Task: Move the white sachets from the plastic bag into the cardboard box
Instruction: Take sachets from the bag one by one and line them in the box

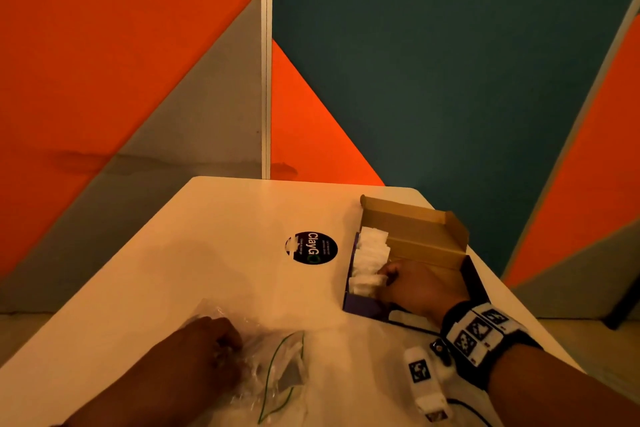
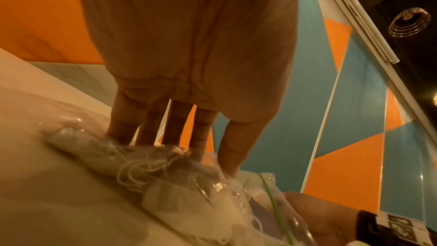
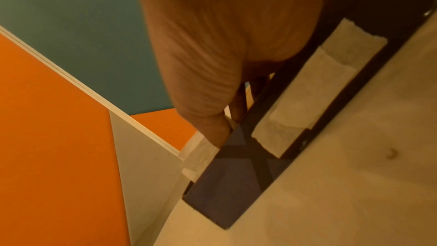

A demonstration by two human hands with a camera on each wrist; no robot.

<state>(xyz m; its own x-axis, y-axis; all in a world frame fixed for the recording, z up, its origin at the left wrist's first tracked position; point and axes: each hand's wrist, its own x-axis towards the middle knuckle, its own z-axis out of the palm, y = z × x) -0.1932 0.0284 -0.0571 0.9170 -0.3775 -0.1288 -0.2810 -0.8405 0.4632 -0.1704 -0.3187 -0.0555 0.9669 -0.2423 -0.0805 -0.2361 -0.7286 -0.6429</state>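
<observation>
An open cardboard box (image 1: 415,218) with dark purple walls (image 3: 227,190) stands at the table's right. Several white sachets (image 1: 372,253) stand in a row along its left side. My right hand (image 1: 384,279) reaches into the box's near end, thumb and fingers pinching a white sachet (image 3: 201,154) at the row's front. A clear plastic bag (image 1: 277,367) with a green zip line lies crumpled near the table's front. My left hand (image 1: 228,343) presses down on the bag (image 2: 94,147) with straight fingers (image 2: 177,134). Sachets with strings (image 2: 170,194) show through the plastic.
The white table (image 1: 207,236) carries a round black sticker (image 1: 311,248) just left of the box. Orange, grey and teal wall panels (image 1: 450,80) rise right behind the table's far edge. A wrist-worn camera (image 1: 426,378) with a cable hangs under my right forearm.
</observation>
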